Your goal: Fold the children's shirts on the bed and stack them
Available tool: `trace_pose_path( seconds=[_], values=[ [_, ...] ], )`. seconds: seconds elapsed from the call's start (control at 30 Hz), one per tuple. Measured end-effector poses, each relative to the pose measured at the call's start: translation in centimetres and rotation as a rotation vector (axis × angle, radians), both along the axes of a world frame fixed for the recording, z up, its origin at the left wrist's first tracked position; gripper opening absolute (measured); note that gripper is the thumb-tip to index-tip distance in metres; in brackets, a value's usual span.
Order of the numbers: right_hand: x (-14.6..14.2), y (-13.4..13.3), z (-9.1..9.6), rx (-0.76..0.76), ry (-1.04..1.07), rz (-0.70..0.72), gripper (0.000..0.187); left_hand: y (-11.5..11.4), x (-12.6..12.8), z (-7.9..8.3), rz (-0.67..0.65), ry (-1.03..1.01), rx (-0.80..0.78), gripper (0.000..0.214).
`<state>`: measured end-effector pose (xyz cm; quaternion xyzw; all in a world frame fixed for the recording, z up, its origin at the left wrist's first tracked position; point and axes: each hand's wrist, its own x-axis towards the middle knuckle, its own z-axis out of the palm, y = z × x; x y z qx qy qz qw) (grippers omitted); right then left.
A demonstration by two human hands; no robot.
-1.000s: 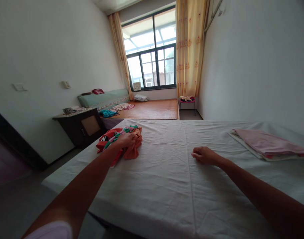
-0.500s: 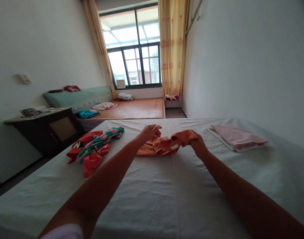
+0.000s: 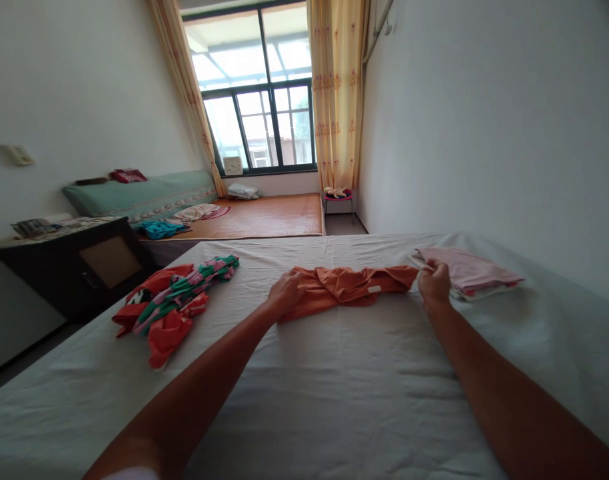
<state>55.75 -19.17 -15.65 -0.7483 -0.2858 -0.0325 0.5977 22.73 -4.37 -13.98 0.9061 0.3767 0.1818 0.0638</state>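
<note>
An orange garment point(image 3: 349, 285) lies stretched sideways across the white sheet of the bed point(image 3: 334, 387). My left hand point(image 3: 284, 293) grips its left end with the fingers closed on the cloth. My right hand point(image 3: 434, 281) pinches its right end, close to a folded pink cloth point(image 3: 472, 270). Both arms reach forward over the bed.
A heap of red, green and pink clothes point(image 3: 172, 297) lies at the bed's left side. A dark bedside cabinet point(image 3: 79, 267) stands to the left. Beyond are a low bed with a bamboo mat point(image 3: 264, 217), a small pink stool point(image 3: 338, 197), a window and yellow curtains.
My left hand pulled the orange garment out of the heap to the middle of the bed. My right hand took its other end, and both hands have drawn it out wide.
</note>
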Motion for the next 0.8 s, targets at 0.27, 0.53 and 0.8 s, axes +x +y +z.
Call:
trace_pose_path(
  seconds=[0.27, 0.53, 0.8],
  values=[
    [-9.6, 1.2, -1.3, -0.262, -0.728, 0.645, 0.062, 5.4, 1.3, -1.9, 0.087, 0.073, 0.011, 0.056],
    [-8.2, 1.2, 1.2, -0.028, -0.100, 0.795, 0.028, 5.9, 1.5, -1.5, 0.130, -0.035, -0.027, 0.020],
    [-5.4, -3.5, 8.6, 0.596, 0.351, 0.506, 0.020, 7.1, -2.0, 3.8, 0.172, -0.443, -0.065, 0.023]
  ],
)
